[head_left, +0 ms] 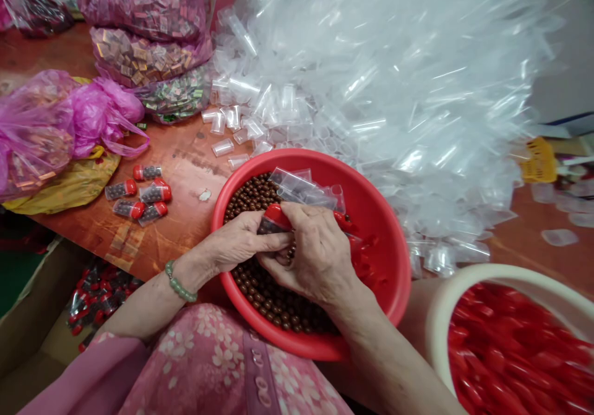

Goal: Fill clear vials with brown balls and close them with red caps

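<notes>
Over a red basin (392, 229), my left hand (244, 235) grips a small transparent tube (270, 224) filled with dark beads. My right hand (315, 251) closes on the tube's red cap (279, 214), its fingers partly hiding it. Both hands meet at this one piece. Brown round beads (253, 195) fill the left and front of the basin. Loose transparent tubes (309, 189) lie on them at the far side, and red caps (369, 260) sit to the right of my right hand.
A large heap of transparent tubes (394, 81) covers the table behind the basin. Capped, filled tubes (155, 190) lie on the left. Pink bags (143, 7) stand beyond them. A white tub (439, 316) of red caps is at right; a carton (34, 322) with filled tubes is lower left.
</notes>
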`<state>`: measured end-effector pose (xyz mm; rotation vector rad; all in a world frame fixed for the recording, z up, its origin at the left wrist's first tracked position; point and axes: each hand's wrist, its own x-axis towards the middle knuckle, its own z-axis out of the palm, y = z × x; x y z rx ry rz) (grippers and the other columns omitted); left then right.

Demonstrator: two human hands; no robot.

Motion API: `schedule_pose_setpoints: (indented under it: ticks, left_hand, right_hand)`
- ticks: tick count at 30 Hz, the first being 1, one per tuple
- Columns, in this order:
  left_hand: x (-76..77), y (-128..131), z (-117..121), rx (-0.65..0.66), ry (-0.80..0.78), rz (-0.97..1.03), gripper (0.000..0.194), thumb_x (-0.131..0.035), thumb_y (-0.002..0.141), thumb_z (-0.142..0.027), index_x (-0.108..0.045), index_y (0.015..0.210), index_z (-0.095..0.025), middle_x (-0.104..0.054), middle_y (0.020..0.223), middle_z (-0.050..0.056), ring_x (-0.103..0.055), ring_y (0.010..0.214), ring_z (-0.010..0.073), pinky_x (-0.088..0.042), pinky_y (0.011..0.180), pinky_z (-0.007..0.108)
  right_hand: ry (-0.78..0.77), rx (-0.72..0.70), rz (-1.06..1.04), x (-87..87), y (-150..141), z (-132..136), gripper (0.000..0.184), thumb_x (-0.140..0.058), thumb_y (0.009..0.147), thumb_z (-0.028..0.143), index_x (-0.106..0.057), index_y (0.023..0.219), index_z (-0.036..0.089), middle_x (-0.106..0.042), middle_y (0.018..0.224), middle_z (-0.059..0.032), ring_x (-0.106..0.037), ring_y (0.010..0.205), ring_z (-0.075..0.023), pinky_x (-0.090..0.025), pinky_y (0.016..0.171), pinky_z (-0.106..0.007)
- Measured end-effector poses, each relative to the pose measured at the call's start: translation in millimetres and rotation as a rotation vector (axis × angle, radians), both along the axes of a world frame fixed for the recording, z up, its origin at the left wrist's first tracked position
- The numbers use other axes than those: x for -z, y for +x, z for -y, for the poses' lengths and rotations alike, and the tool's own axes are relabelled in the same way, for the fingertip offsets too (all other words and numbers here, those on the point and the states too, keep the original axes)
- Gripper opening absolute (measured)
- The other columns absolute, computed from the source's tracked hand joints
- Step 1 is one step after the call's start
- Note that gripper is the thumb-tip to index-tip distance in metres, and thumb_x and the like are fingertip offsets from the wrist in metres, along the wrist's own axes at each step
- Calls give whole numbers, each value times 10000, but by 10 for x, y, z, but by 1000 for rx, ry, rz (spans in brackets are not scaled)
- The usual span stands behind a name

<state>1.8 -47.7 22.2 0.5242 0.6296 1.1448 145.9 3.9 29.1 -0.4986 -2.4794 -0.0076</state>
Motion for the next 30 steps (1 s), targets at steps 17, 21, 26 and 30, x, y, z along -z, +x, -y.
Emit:
schedule_pose_setpoints:
  ticks: [17,21,26,30]
  left_hand:
    - [65,23,2,38,56,-168,317,-799,688,-370,-625,776,-120,-593,743,0,-532,717,114,-425,744,270]
    - [53,23,-5,45,118,-272,228,-736,741,-299,-574,771,-141,-515,682,-39,-460,657,92,-388,677,245]
    - [45,35,-8,49,149,-380,72,-604,799,-164,-541,769,-146,-485,663,-48,-424,624,85,-351,622,230]
    - [58,43,-13,43,195,-415,83,-593,786,-163,-528,735,-150,-463,659,-57,-410,624,78,-353,641,226]
  right_hand:
    - [-282,-67,47,-61,60,19,666,-666,802,326,-426,1388,123,-629,1153,-197,-620,1039,-321,-560,842,-489]
    - [-611,-15,-192,-88,89,21,355,-636,876,234,-613,1229,247,-700,1051,-73,-669,941,-221,-566,829,-400]
    - [-727,47,-324,-62,67,21,260,-649,866,127,-703,1079,266,-728,935,-10,-670,833,-147,-555,786,-318]
    - [-762,59,-332,-86,57,33,246,-656,860,123,-709,1058,260,-726,921,-2,-671,839,-137,-553,790,-304]
